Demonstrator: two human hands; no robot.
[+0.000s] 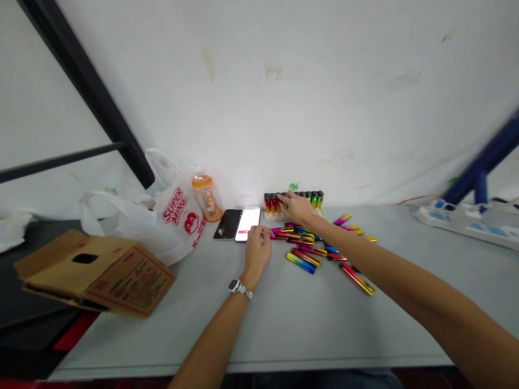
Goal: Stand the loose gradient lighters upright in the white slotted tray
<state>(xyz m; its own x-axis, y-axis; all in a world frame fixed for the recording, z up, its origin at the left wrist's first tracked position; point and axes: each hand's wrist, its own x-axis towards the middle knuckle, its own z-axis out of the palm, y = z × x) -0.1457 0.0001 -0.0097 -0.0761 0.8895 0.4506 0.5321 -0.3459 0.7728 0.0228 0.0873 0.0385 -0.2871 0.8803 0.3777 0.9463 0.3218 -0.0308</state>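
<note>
At twelve o'clock, the right hand (298, 207) rests its fingertips on the racked lighters (313, 199), seemingly seating one, though I cannot tell if it pinches any. The left hand (257, 249) curls beside the phone (248, 223) at eleven, grip unclear. Loose lighters (308, 255) lie at one. Slotting calls for upright alignment.

Even bright light — warped, blurry edges

Lighters (316, 251) scattered on table (284, 324), phones (247, 223) left of them, bottle (206, 199) behind phones

Two phones (248, 223), one bottle (206, 199), one bag (162, 216), one cardboard box (101, 273), one power strip (458, 219); lighters (304, 254) overlapping, uncountable.
</note>
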